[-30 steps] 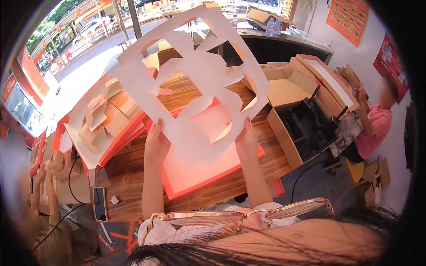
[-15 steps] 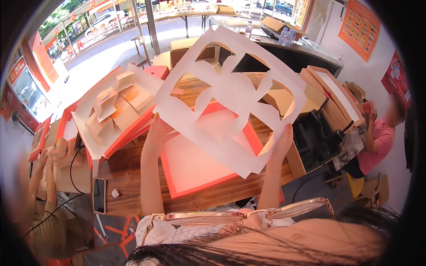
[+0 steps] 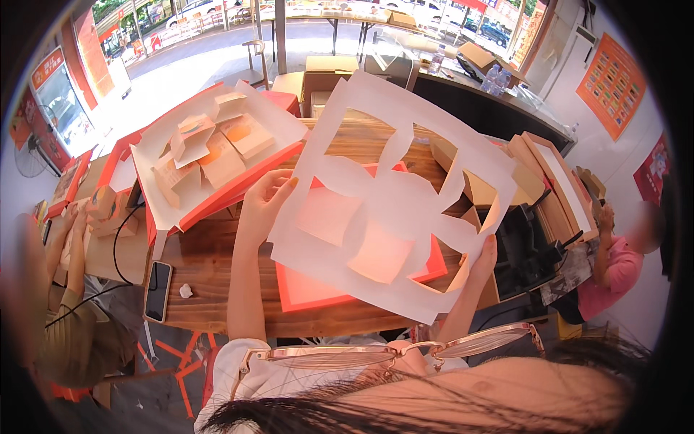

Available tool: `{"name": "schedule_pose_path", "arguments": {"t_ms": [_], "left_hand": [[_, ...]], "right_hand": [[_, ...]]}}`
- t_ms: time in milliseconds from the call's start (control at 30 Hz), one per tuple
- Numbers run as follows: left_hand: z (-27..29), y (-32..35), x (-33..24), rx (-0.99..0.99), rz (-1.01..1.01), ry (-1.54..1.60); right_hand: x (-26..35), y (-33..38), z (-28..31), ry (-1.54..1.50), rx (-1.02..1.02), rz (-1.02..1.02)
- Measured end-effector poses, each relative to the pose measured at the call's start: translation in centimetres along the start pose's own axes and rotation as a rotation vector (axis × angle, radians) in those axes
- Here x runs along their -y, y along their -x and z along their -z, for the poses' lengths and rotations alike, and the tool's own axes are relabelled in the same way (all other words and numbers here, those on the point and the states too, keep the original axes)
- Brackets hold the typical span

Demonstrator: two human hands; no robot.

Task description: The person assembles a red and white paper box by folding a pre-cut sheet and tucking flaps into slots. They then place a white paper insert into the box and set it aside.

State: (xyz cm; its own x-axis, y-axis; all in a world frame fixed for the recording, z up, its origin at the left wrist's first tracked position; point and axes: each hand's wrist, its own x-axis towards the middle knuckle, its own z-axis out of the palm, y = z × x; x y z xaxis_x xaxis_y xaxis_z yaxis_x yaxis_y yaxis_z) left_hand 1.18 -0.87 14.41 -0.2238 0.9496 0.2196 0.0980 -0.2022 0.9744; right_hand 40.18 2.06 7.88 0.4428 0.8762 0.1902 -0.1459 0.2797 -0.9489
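Observation:
Both of my hands hold up a large white die-cut cardboard sheet [image 3: 394,195] with several shaped holes punched through it. My left hand [image 3: 264,206] grips its left edge, and my right hand [image 3: 483,257] grips its lower right edge. The sheet hangs tilted over a flat orange-red stack of sheets [image 3: 318,286] lying on the wooden table [image 3: 210,267]. Two loose flaps still hang in the sheet's lower part.
At the left, a pile of sheets [image 3: 217,155] carries several cut-out pieces. A phone [image 3: 157,291] on a cable and a crumpled scrap [image 3: 186,291] lie near the table's front edge. One person sits at the left [image 3: 43,304], another at the right [image 3: 614,267]. Cardboard boxes [image 3: 549,181] stack at right.
The die-cut sheet has swung down and to the right, and my hands moved further apart along its edges. The view shifted, showing more of the left pile.

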Motion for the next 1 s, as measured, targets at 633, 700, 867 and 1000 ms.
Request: {"name": "schedule_pose_path", "arguments": {"t_ms": [633, 700, 867, 1000], "left_hand": [[-0.5, -2.2, 5.4, 0.295, 0.206, 0.743], [-1.3, -2.4, 6.0, 0.345, 0.228, 0.864], [-1.4, -2.1, 4.6, 0.188, 0.189, 0.602], [-2.1, -1.9, 4.6, 0.090, 0.188, 0.614]], "right_hand": [[-4.2, -2.2, 1.8, -0.486, 0.223, -0.134], [-4.4, -1.3, 1.4, -0.574, 0.255, -0.172], [-4.7, -0.2, 1.5, -0.525, 0.227, -0.224], [-4.3, -0.3, 1.3, -0.379, 0.167, -0.218]]}}
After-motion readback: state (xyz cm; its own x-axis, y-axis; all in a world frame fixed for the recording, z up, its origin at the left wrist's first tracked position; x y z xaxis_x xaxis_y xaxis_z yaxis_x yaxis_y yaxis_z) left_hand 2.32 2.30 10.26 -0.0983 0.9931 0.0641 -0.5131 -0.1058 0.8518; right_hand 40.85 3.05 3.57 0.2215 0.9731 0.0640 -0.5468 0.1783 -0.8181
